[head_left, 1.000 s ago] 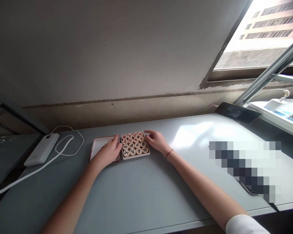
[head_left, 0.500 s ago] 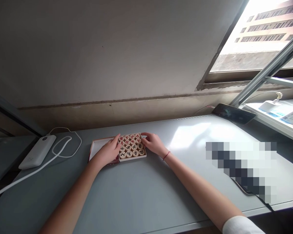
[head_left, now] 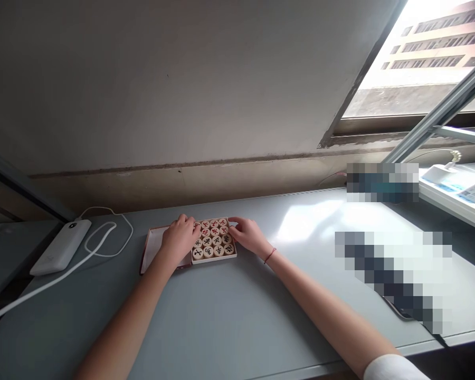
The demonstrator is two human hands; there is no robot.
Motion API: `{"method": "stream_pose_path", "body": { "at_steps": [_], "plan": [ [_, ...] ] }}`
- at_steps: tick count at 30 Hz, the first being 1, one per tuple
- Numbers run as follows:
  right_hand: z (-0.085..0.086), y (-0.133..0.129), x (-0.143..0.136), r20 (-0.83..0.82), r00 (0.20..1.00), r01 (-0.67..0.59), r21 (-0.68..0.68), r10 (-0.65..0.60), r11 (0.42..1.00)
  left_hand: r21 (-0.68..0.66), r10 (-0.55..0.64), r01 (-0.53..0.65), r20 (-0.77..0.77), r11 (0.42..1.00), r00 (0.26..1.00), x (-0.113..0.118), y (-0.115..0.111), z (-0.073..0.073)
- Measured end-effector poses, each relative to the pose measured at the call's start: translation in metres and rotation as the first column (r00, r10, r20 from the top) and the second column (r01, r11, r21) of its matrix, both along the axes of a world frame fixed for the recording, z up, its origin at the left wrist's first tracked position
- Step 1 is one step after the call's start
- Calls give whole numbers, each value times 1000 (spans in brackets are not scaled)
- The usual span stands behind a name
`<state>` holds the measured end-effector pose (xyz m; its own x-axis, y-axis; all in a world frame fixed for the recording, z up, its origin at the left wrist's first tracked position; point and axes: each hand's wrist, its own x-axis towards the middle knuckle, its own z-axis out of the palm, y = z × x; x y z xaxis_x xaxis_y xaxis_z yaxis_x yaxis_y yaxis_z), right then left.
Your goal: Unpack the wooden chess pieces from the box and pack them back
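Note:
An open cardboard box (head_left: pixel 214 259) lies on the grey desk, its tray filled with round Chinese chess pieces (head_left: pixel 217 250) in rows. Red characters mark the far rows and black ones the near rows. The hinged lid (head_left: pixel 155 248) is folded out flat to the left, showing its white inside. My left hand (head_left: pixel 179 237) lies over the tray's left edge with its fingers curled by the far-left pieces; its fingertips are partly hidden. At the tray's far right corner, my right hand (head_left: pixel 250 235) grips the side wall between thumb and forefinger.
A white power bank (head_left: pixel 61 247) with white cables (head_left: pixel 98 237) sits on the desk (head_left: pixel 221 322) at left. Blurred-out objects (head_left: pixel 391 274) lie at right. A metal post (head_left: pixel 439 105) and a shelf with a white adapter (head_left: pixel 437 172) stand by the window.
My left hand has shifted slightly right and away from me, its fingers now curling over the far-left pieces. The right hand stays at the tray's right side.

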<state>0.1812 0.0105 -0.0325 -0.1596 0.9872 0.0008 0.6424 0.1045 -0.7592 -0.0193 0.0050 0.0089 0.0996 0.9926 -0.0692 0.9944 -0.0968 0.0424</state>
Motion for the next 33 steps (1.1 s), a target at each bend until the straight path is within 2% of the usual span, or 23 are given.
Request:
{"method": "stream_pose_path", "body": {
  "at_steps": [5,9,18,25,33],
  "plan": [
    [-1,0,-1,-6,1000,4,3,-4,1000,92,13,-13,1,996,1000,3,1,-14],
    [-3,1,-1,9,1000,7,20,-8,1000,135,19,-12,-52,991,998,7,0,-20],
    [-7,1,-2,25,1000,13,57,-14,998,115,2,3,-49,993,999,5,-1,-17],
    [-7,-1,-6,4,999,52,47,-52,998,55,1,5,-112,998,994,8,-7,-12],
    [-5,-7,-12,8,995,99,57,-100,993,169,18,-9,-53,986,998,9,-7,-17]
  ]
}}
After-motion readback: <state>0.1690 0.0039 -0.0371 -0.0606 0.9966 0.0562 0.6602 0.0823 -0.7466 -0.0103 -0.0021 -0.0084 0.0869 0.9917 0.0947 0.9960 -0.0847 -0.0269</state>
